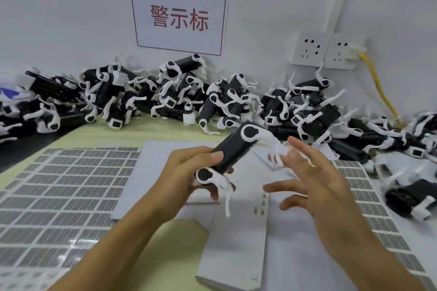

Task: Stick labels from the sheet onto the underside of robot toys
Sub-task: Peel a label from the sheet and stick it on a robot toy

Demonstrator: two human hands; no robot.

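Note:
A black robot toy (233, 151) with white legs is held above the table's middle. My left hand (189, 177) grips its lower end, thumb on the black body and fingers curled underneath. My right hand (314, 179) hovers just right of the toy with its fingers spread and blurred, holding nothing that I can see. A label sheet (68, 194) with rows of grey labels lies flat at the left. Another label sheet (369, 201) shows at the right, partly hidden by my right hand and arm.
A long heap of black-and-white robot toys (179, 92) lines the back wall from left to right. More toys (411, 198) lie at the right edge. White backing sheets (238, 243) cover the middle. Wall sockets (324, 51) and a yellow cable (380, 90) are at the back right.

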